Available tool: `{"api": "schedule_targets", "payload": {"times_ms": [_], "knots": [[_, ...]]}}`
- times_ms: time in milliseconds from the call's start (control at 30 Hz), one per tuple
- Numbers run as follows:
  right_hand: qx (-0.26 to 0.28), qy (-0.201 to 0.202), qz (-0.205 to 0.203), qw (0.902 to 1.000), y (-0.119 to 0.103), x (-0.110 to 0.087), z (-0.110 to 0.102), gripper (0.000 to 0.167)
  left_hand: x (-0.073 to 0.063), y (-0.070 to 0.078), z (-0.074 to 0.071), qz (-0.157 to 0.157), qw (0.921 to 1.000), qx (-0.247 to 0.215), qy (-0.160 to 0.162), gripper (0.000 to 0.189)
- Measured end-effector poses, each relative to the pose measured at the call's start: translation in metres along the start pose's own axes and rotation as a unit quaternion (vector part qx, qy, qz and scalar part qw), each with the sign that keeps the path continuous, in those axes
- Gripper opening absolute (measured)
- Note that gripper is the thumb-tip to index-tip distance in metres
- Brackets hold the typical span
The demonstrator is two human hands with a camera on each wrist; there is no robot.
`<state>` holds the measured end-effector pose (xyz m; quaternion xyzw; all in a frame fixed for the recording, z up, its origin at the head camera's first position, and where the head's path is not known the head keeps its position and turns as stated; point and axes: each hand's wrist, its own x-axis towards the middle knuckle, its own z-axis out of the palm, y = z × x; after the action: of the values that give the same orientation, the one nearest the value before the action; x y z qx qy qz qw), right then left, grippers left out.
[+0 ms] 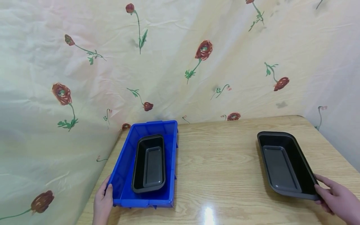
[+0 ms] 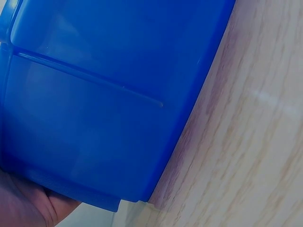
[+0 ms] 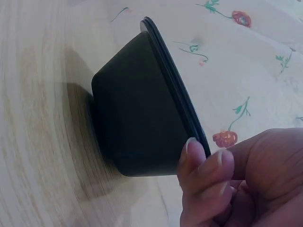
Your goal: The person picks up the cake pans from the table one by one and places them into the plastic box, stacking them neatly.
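A blue plastic tray stands at the left of the table, with a black loaf pan lying inside it. My left hand grips the tray's near left corner, thumb over the rim; the left wrist view shows the tray's outer wall with part of the hand under its rim. On the right, my right hand pinches the near right corner of a second black loaf pan. In the right wrist view this pan is tilted over its shadow, its rim between thumb and fingers.
The wood-grain table spreads between the tray and the second pan. A flowered cloth hangs behind the table and along its left side. A bright light reflection shows near the table's front.
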<state>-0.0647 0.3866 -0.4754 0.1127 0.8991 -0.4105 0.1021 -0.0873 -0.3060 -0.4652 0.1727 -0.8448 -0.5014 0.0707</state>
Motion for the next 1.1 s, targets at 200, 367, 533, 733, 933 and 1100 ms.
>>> {"api": "schedule_targets", "payload": {"times_ms": [200,367,533,733,933,1100], "knots": [[0.056,-0.01,-0.01,0.9983,-0.01,-0.002,-0.002,0.052,-0.001,0.002,-0.001,-0.01,0.9999,-0.008,-0.007,0.051],[0.105,-0.015,-0.006,0.9943,-0.015,-0.003,-0.004,0.055,-0.001,0.002,0.0,-0.007,0.9999,-0.005,-0.006,0.051],[0.147,-0.022,0.015,0.9887,-0.022,-0.004,-0.004,0.056,-0.001,0.001,0.0,-0.007,1.0,-0.006,-0.005,0.051],[0.168,-0.023,0.02,0.9853,-0.027,-0.006,-0.002,0.057,0.0,0.001,-0.001,-0.002,1.0,-0.005,-0.001,0.051],[0.179,-0.031,0.021,0.9831,-0.03,-0.007,0.002,0.058,0.0,0.001,0.0,-0.003,1.0,-0.002,-0.001,0.051],[0.183,-0.02,-0.001,0.983,-0.033,-0.01,0.006,0.059,-0.001,0.001,0.0,-0.007,1.0,0.001,-0.001,0.051]]}}
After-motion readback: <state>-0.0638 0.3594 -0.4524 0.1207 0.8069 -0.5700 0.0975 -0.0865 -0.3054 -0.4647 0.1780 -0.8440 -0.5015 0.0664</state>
